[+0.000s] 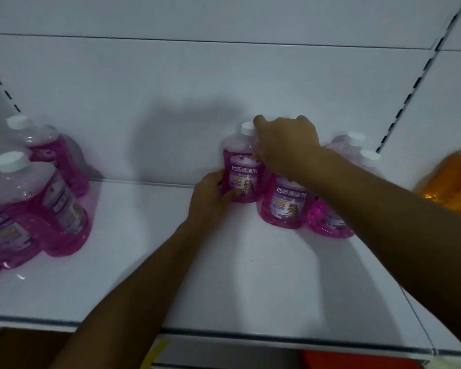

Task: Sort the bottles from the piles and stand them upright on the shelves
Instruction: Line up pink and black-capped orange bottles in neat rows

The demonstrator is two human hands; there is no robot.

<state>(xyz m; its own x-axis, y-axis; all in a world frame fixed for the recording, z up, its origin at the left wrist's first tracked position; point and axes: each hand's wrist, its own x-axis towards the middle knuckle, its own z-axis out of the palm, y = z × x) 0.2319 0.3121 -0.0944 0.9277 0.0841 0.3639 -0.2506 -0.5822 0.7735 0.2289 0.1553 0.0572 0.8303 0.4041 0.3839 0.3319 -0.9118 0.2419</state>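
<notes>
A white metal shelf (pixel 171 275) with a white back panel holds everything. At far left stands a cluster of pink floor-cleaner bottles (pixel 45 203), white-capped. Mid-shelf, the left hand (pixel 210 198) curls round the lower side of an upright pink bottle (pixel 241 174). The right hand (pixel 285 147) grips the top of the neighbouring labelled bottle (pixel 285 206), more pink bottles behind. An orange bottle (pixel 453 185) blurs at far right.
</notes>
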